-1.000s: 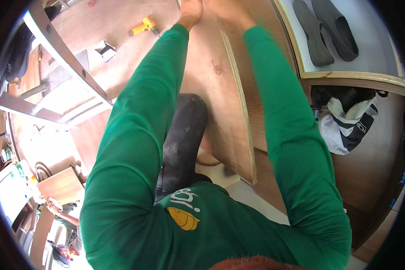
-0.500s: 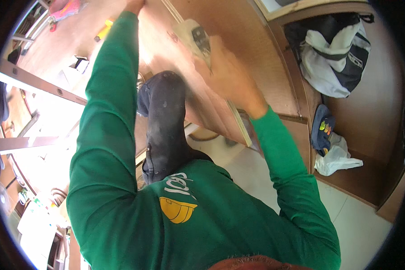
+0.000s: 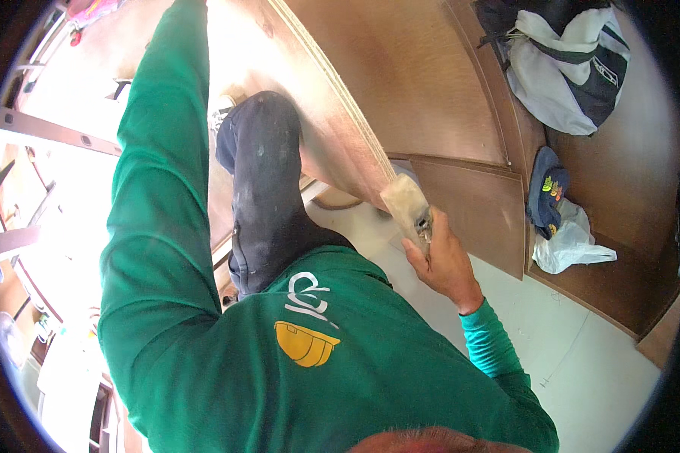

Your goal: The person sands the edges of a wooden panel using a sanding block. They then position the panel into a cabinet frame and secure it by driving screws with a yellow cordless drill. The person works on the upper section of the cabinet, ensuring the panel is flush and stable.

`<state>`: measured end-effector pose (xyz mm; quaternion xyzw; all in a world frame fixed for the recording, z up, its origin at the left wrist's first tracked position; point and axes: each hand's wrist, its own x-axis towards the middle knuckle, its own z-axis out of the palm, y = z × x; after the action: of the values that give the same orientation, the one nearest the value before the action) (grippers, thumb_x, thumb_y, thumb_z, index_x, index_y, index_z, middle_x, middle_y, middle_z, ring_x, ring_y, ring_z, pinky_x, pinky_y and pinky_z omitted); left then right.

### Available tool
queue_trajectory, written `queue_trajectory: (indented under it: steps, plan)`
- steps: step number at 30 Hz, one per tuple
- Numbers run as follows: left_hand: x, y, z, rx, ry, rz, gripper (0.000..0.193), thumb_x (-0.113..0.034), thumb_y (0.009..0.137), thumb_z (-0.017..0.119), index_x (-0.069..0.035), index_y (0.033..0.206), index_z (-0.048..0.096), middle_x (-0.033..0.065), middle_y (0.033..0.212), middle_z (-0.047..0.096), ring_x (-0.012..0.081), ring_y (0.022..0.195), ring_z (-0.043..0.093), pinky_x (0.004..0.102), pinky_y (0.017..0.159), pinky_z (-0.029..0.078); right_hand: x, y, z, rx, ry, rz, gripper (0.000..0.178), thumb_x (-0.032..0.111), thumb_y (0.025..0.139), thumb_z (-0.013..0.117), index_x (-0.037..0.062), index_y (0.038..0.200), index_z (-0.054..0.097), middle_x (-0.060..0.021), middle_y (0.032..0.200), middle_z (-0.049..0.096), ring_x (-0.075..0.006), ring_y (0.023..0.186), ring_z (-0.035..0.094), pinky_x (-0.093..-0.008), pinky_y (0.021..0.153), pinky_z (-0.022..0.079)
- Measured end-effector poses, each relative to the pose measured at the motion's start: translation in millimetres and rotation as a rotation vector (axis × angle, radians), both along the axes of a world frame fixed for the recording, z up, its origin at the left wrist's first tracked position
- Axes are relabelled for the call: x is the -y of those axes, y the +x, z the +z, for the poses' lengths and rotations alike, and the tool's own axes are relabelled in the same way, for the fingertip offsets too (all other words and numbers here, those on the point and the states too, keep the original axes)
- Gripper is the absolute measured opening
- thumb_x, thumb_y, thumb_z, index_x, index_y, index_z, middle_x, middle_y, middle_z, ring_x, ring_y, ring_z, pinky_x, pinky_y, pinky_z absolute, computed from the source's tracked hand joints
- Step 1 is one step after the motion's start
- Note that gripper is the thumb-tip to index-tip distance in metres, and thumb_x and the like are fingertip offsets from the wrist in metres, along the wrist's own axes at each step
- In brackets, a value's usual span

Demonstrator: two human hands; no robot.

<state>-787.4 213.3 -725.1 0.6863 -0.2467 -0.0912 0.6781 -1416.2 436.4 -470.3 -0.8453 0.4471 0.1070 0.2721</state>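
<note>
Closest in, there's the green sweatshirt (image 3: 310, 400) with a yellow hard-hat print (image 3: 307, 343), and beyond it a bent leg in dark trousers (image 3: 268, 174), knee beside the plywood panel (image 3: 310, 98). And here's the right hand (image 3: 447, 264), fingers wrapped firmly around a pale, block-bodied hand plane (image 3: 406, 202)! That plane sits right at the near end of the panel's layered edge; whether it's actually touching, the view won't settle. Up the left goes the long left sleeve (image 3: 159, 151), out past the top border, taking the left hand with it, so no telling what those fingers are doing. Out right, over pale floor tiles (image 3: 582, 340), the brown cabinet (image 3: 635, 189) opens up: white plastic bag (image 3: 570, 245) down low, navy cap (image 3: 544, 192) against it, black-and-white bag (image 3: 563, 72) above. Far left, a metal rail (image 3: 57, 130) in bright glare.
</note>
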Motion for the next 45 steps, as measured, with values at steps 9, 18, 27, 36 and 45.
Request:
queue_trajectory:
  steps: [9,18,27,36,45]
  plan:
    - [7,-3,-2,-0.011,0.005,-0.002,0.057,-0.045,0.107,0.039,0.003,0.118,0.069,0.0247,0.111,0.071,0.0365,0.106,0.066,0.0436,0.095,0.051,13,20,-2,0.039,-0.049,0.017,0.062,0.031,0.097,0.066,-0.0055,0.139,0.040,-0.0341,0.116,0.062,-0.0512,0.107,0.064,-0.0534,0.090,0.052]
    - [-10,8,9,0.010,0.023,0.073,0.056,-0.044,0.107,0.039,0.002,0.117,0.069,0.0226,0.109,0.071,0.0347,0.103,0.067,0.0429,0.093,0.052,128,294,-15,0.102,-0.188,0.279,0.055,0.039,0.100,0.056,0.0013,0.139,0.045,-0.0351,0.110,0.067,-0.0531,0.103,0.065,-0.0564,0.092,0.051]
    - [4,-14,27,0.014,0.008,0.067,0.055,-0.044,0.108,0.039,0.001,0.115,0.070,0.0206,0.107,0.072,0.0329,0.100,0.067,0.0423,0.091,0.053,298,571,-90,0.326,-0.466,0.543,0.061,0.042,0.102,0.044,-0.0110,0.129,0.059,-0.0364,0.130,0.061,-0.0467,0.122,0.061,-0.0510,0.103,0.049]
    - [-1,-7,7,-0.001,-0.020,0.035,0.053,-0.043,0.108,0.039,0.000,0.114,0.070,0.0186,0.105,0.073,0.0310,0.097,0.068,0.0416,0.089,0.054,217,447,-34,0.308,-0.265,0.359,0.065,0.040,0.100,0.046,-0.0166,0.132,0.053,-0.0408,0.117,0.064,-0.0515,0.110,0.066,-0.0524,0.097,0.053]
    - [-2,3,-9,-0.002,0.006,-0.023,0.052,-0.042,0.108,0.039,-0.001,0.113,0.070,0.0166,0.103,0.073,0.0292,0.094,0.068,0.0409,0.087,0.055,121,219,-24,0.215,-0.221,0.270,0.061,0.041,0.099,0.059,-0.0015,0.141,0.043,-0.0343,0.112,0.067,-0.0519,0.105,0.065,-0.0555,0.093,0.050]
